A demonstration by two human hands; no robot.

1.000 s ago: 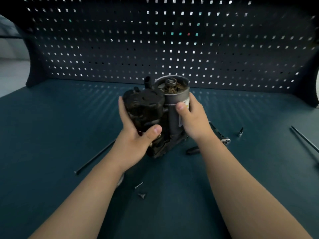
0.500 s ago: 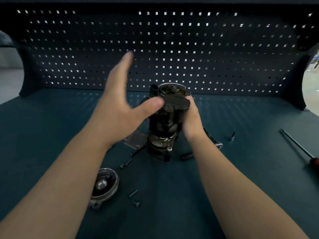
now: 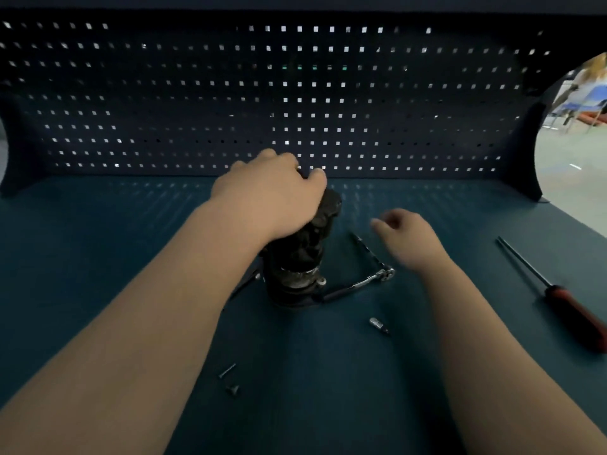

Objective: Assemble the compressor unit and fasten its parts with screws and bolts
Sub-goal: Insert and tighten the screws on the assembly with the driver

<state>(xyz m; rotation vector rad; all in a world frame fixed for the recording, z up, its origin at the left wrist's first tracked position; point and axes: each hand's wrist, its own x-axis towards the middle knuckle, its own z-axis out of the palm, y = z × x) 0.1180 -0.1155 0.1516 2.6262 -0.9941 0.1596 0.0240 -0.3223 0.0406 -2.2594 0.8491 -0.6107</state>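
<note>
A: How far along?
B: Not fastened, I'd judge. Your left hand [image 3: 272, 192] grips the compressor [image 3: 302, 257] at centre; right hand [image 3: 407, 238] hangs empty at its 3 o'clock; screws [image 3: 227, 371] lie loose at 6.

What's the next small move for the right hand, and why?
Probably lower the right hand onto the chrome ratchet wrench and grip it: the left hand grips the top of the dark upright compressor unit, steadying it, while the right hovers just above the wrench, holding nothing.
</note>
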